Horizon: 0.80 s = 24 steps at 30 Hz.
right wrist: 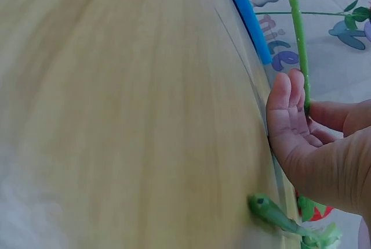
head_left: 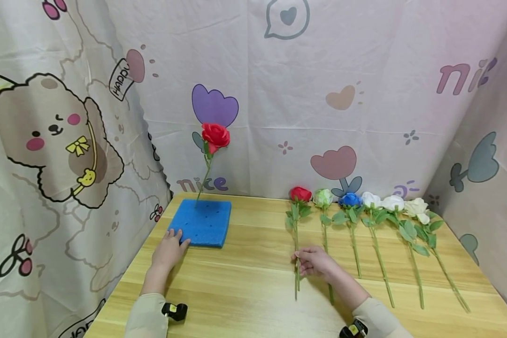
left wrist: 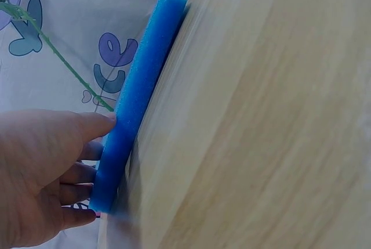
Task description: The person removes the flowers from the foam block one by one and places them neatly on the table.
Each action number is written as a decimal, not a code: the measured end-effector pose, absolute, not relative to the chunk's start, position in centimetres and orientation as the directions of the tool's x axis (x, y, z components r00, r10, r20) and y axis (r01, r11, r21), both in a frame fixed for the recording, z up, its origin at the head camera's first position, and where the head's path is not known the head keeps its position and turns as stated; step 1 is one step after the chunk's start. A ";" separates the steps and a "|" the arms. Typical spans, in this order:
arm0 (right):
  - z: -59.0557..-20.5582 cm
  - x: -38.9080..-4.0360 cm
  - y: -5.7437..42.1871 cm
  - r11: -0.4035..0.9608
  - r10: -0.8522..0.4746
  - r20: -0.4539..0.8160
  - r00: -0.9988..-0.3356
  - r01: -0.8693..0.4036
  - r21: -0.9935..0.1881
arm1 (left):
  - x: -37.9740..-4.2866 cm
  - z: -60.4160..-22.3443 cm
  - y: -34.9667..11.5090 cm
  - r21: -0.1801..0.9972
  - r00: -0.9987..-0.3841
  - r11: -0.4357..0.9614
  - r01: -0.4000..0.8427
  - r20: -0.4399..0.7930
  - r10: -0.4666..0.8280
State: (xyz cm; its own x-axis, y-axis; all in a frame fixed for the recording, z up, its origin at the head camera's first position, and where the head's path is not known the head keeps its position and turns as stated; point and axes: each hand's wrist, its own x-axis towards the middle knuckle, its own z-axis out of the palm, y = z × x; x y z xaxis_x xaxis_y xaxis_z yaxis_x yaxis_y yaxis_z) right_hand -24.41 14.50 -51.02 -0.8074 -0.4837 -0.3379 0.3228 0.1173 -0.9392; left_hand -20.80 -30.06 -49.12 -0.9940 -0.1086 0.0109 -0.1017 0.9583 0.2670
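A blue foam block [head_left: 200,223] with small holes lies flat at the left of the table. An artificial red rose [head_left: 215,136] stands in it, its stem leaning slightly right. My left hand [head_left: 168,251] rests at the block's near left corner; in the left wrist view the thumb [left wrist: 98,124] touches the block's edge, the other fingers loosely bent beside it. My right hand [head_left: 317,262] pinches the lower stem [right wrist: 299,46] of another red rose [head_left: 300,194] between thumb and fingers. That bloom is at the back of the table, and the stem end points toward me.
Right of the held rose lie a pale green rose [head_left: 323,198], a blue rose [head_left: 350,200] and several white or cream roses [head_left: 393,203], stems toward me. My right forearm crosses over the green rose's stem. Printed cloth [head_left: 270,94] hangs behind and beside the table [head_left: 245,281].
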 end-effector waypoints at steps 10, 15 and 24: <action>-51.1 -24.4 15.3 0.130 -0.477 -0.333 -0.813 0.309 -0.942 | -20.9 -49.1 -30.0 0.268 -0.994 0.958 -0.100 0.014 -0.108; -50.6 -24.1 15.8 0.132 -0.498 -0.329 -0.802 0.305 -0.943 | -20.9 -49.2 -30.0 0.276 -0.993 0.955 -0.108 0.012 -0.116; -50.3 -23.3 16.8 0.130 -0.535 -0.326 -0.780 0.305 -0.943 | -20.8 -49.5 -30.1 0.264 -0.993 0.959 -0.103 0.032 -0.115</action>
State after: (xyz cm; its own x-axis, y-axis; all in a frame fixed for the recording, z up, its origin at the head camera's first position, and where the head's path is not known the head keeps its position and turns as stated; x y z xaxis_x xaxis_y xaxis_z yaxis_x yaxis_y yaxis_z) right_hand -23.33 16.79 -50.34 -0.7799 -0.5346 -0.3256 0.3050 0.1297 -0.9435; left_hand -20.85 -30.12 -49.55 -0.9929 -0.1148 0.0315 -0.1026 0.9591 0.2640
